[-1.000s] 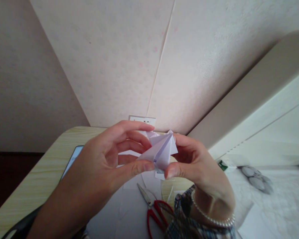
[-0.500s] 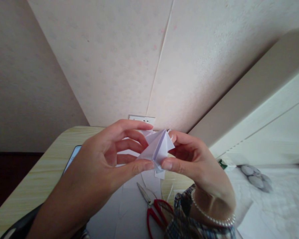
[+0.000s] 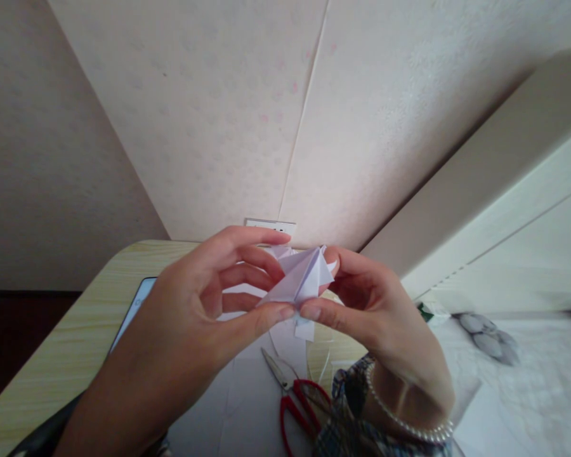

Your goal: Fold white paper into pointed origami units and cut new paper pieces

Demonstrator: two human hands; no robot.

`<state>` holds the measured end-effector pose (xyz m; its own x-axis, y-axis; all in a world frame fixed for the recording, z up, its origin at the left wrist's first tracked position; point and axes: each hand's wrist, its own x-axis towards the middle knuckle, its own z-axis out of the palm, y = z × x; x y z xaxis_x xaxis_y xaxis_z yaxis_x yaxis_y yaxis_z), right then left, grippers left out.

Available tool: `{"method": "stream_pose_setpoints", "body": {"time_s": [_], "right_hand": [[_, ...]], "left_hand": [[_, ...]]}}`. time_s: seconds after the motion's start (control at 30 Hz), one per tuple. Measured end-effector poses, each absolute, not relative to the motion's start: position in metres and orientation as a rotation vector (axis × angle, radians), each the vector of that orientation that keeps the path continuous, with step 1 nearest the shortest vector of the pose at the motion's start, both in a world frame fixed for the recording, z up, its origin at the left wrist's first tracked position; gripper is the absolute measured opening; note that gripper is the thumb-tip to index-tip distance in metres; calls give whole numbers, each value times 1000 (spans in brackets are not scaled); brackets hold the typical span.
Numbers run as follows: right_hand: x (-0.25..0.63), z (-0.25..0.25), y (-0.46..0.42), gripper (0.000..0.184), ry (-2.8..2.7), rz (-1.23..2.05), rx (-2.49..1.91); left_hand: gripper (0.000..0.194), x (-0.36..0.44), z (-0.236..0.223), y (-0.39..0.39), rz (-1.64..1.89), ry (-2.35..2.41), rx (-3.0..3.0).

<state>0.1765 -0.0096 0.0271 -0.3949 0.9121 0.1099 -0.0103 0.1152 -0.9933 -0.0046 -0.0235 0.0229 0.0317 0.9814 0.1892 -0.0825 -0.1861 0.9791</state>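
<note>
Left hand [image 3: 190, 301], holding folded paper [image 3: 295, 281], partly hides it.

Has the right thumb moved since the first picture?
Yes: against the wall socket, the right thumb has moved leftward and slightly up, nearer the left thumb.

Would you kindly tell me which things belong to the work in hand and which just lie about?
At work:
folded white paper
left hand
right hand

Seemingly lying about:
red-handled scissors
phone-like device
white sheet beneath scissors
</note>
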Motion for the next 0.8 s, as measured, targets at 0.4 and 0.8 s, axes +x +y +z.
{"method": "stream_pose_setpoints", "body": {"time_s": [0.4,0.8], "right_hand": [[178,25,-1,35,-1540,1581,-800],[178,27,-4,36,-1558,1543,-881]], "left_hand": [[48,-9,22,-24,1362,948,1291],[43,-6,26,-25,1340,1020,1280]]}}
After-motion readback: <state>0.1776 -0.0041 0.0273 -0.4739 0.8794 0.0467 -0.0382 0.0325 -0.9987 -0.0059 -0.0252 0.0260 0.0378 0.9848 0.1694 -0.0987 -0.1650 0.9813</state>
